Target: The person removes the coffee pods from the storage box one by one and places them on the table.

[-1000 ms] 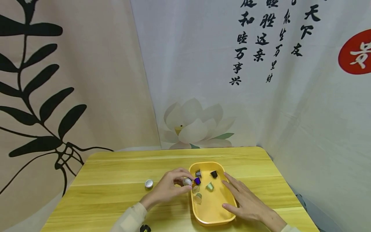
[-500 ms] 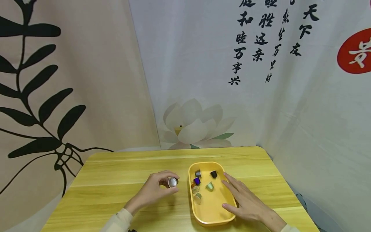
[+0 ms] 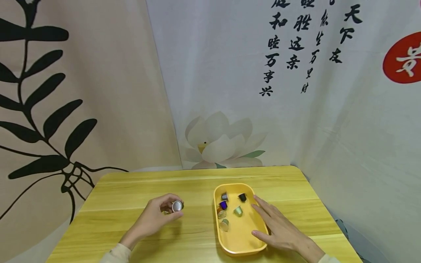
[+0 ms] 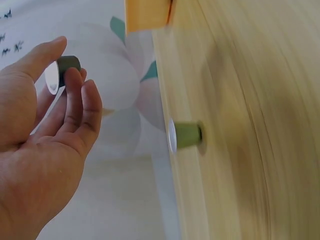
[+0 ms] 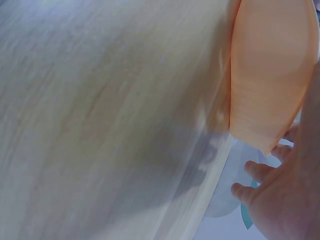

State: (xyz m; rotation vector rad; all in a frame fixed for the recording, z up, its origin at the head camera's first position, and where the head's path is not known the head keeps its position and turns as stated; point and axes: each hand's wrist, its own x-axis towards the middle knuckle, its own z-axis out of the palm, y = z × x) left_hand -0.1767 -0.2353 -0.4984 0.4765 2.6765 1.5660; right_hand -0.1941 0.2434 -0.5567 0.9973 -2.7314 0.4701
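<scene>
My left hand pinches a dark green coffee capsule between thumb and fingers, above the table left of the yellow tray. The capsule's silver lid faces the head camera. A lighter green capsule stands on the table near that hand in the left wrist view; in the head view the hand mostly hides it. On the tray's right rim rests my right hand, its fingers extended and thumb reaching over the inside. Several capsules lie in the tray, among them a black one, a purple one and a pale green one.
The wooden table ends at a back edge in front of a printed cloth. More capsules, one grey and one beige, lie along the tray's left side.
My left hand has moved left from the tray's left rim, carrying the capsule, and now covers the spot where another capsule showed on the table. The right hand and tray have stayed put.
</scene>
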